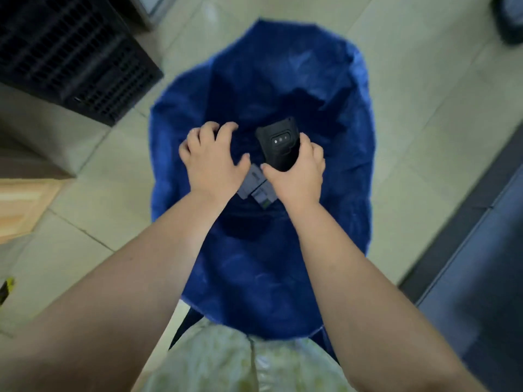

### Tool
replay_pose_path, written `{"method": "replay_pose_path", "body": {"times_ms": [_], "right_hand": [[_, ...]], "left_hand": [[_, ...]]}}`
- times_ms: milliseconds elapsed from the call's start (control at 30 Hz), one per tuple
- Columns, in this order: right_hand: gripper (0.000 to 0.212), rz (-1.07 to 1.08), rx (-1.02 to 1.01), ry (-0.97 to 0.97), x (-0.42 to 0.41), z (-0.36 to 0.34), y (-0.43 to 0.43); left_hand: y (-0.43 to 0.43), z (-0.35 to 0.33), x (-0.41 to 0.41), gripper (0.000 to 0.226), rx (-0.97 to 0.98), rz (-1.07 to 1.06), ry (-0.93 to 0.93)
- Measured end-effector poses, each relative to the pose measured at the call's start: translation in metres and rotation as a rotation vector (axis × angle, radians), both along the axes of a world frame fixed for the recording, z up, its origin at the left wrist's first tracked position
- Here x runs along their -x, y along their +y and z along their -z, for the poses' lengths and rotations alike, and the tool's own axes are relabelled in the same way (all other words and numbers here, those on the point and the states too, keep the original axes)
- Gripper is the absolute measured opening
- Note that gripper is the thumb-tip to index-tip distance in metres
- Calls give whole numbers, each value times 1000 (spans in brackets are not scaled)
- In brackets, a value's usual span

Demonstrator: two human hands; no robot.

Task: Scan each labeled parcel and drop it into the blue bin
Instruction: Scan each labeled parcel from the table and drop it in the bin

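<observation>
The blue bin is a soft blue bag standing open on the tiled floor. Both my hands hover over its mouth. My right hand grips a black handheld scanner, its back with a small lens window facing up. My left hand is palm down with the fingers spread and loosely bent, and it holds nothing that I can see. A grey parcel with a printed label shows between my two hands, lower down inside the bin. My hands hide part of it.
A black slatted crate sits on a ledge at the upper left. A dark strip of flooring or mat runs along the right. A light wooden surface is at the left edge, and my pale patterned clothing fills the bottom.
</observation>
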State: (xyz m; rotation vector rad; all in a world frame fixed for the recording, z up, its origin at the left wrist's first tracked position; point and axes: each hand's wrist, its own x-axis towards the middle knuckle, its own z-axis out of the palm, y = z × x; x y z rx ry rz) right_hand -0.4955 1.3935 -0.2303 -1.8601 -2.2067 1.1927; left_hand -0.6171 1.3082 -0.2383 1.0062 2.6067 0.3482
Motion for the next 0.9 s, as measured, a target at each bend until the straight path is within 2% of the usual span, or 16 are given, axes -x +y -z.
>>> {"method": "replay_pose_path", "body": {"times_ms": [233, 400, 533, 700, 900], "right_hand": [[98, -155, -139, 30, 0, -191, -21], [89, -213, -255, 72, 3, -278, -32], [80, -261, -334, 137, 4, -321, -33], [69, -434, -388, 166, 10, -353, -38], [69, -708, -390, 291, 1, -376, -61]], "left_hand": [[-32, -192, 30, 58, -236, -24, 29], [-38, -276, 37, 56, -257, 68, 115], [-47, -320, 31, 60, -222, 54, 192], [-82, -355, 18, 62, -230, -125, 212], [-140, -385, -22, 66, -257, -497, 245]]}}
